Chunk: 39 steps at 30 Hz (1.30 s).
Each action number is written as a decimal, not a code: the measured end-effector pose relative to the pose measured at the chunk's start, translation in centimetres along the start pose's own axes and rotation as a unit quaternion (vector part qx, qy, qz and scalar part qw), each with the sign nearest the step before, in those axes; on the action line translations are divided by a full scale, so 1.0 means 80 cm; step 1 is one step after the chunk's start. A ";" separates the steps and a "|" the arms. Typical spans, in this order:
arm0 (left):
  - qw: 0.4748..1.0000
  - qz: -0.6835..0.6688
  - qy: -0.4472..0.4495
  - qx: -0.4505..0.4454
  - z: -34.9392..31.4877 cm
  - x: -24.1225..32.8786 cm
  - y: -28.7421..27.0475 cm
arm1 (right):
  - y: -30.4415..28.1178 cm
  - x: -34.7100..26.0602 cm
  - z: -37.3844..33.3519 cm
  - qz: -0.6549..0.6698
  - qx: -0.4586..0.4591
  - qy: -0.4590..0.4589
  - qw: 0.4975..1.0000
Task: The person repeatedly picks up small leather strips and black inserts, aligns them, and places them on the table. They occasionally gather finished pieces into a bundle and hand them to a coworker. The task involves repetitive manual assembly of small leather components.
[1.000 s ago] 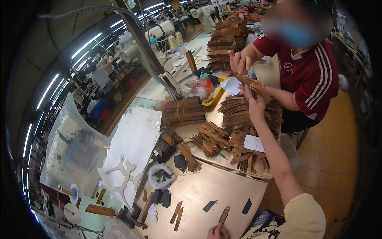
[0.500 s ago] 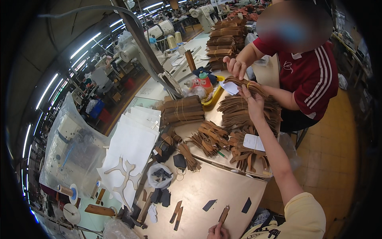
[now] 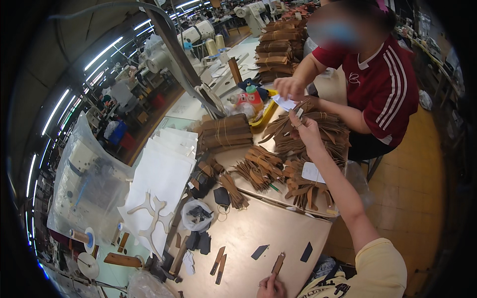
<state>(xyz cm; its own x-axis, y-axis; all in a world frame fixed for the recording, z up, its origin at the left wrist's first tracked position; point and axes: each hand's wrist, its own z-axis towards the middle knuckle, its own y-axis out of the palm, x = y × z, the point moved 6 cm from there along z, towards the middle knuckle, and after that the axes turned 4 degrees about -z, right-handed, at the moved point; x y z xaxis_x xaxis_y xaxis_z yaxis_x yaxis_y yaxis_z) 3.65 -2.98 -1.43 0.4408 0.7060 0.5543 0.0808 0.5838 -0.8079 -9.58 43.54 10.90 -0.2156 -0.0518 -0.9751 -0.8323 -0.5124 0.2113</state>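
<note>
At the near edge of the table my left hand [image 3: 271, 287] is closed on a narrow brown strip [image 3: 279, 263], which looks like leather and points away from me. My right hand [image 3: 307, 133] reaches far across, fingers pinched beside a small pale piece; what it grips is partly hidden. Just under it lies a thick stack of brown strips [image 3: 325, 131]. Opposite, a person in a dark red shirt [image 3: 377, 84] has one hand [image 3: 290, 88] over a white paper [image 3: 284, 103] and the other behind my fingers.
Two loose brown strips [image 3: 219, 263] and dark blue pieces [image 3: 259, 252] lie on the near table. Banded bundles [image 3: 226, 133], a yellow tray [image 3: 263, 118] with bottles and a plastic bag [image 3: 197, 216] stand around. A metal post [image 3: 174, 47] rises at left.
My right hand has come slightly nearer, and the banded bundle the other person held up is lowered to the stack. Their hand moved to the white paper. My left hand keeps its strip.
</note>
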 end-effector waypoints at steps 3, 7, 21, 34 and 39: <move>1.000 -0.012 -0.004 -0.011 0.001 0.001 -0.002 | 0.015 -0.011 -0.010 -0.002 -0.014 -0.117 0.993; 1.000 -0.010 -0.009 -0.020 0.002 0.003 -0.004 | 0.016 -0.009 -0.006 -0.123 0.016 -0.152 0.981; 1.000 -0.012 -0.009 -0.018 0.001 0.000 -0.001 | 0.022 -0.006 -0.015 -0.113 -0.025 -0.179 0.977; 0.998 -0.029 -0.033 -0.043 0.001 0.001 -0.003 | 0.035 0.006 -0.031 0.156 -0.155 0.108 0.969; 0.999 -0.038 -0.015 -0.029 0.002 0.006 -0.007 | 0.042 0.013 -0.032 0.202 -0.173 0.115 0.957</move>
<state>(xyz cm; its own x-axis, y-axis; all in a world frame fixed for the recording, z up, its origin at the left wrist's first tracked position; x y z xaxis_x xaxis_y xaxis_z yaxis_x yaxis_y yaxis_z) 3.65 -2.88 -0.71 0.4047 0.6731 0.6190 0.1649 0.6121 -0.7734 -11.26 39.57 10.45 -0.3340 -0.4724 -0.8156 -0.4770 -0.6616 0.5786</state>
